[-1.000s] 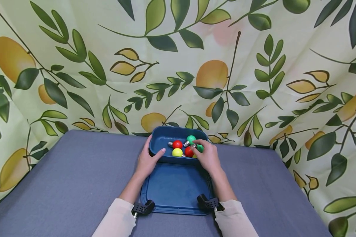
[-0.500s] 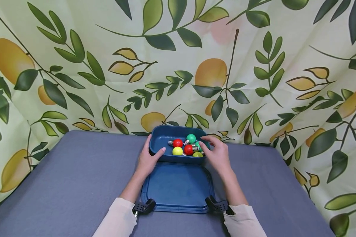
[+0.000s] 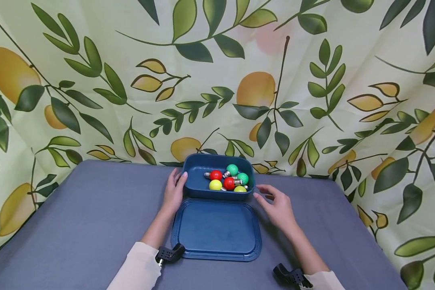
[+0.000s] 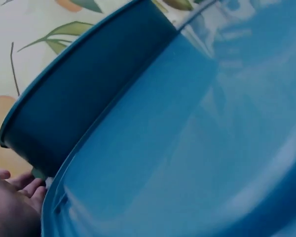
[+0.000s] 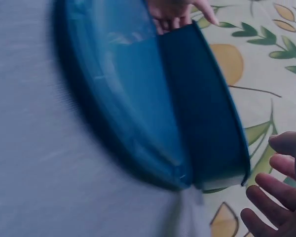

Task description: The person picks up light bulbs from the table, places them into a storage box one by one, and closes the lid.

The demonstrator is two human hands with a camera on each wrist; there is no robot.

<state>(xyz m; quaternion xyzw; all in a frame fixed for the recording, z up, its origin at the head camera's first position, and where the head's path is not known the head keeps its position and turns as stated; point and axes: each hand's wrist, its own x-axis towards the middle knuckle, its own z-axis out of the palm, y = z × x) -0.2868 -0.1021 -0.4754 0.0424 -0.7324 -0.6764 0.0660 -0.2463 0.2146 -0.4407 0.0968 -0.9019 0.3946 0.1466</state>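
Note:
A dark blue box [image 3: 203, 194] holds several small light bulbs: red bulbs [image 3: 215, 175], green bulbs [image 3: 232, 169] and yellow bulbs [image 3: 215, 185], with metal screw bases. My left hand [image 3: 172, 194] is at the box's left end, thumb by the rim, fingers loose; whether it still touches the box I cannot tell. Just off the right end, my right hand [image 3: 277, 203] holds nothing, and its fingers [image 5: 274, 190] are spread apart in the right wrist view. The flat blue lid [image 3: 217, 229] lies on the table in front of the box.
A grey cloth covers the table [image 3: 94, 217]. Directly behind the box hangs a leaf-printed curtain [image 3: 210, 80], which also runs along both sides. Each wrist wears a black strap mount [image 3: 170, 253].
My right hand has come out of the box and moved right, away from the bulbs. My left hand has loosened from the box's left end and shifted slightly left.

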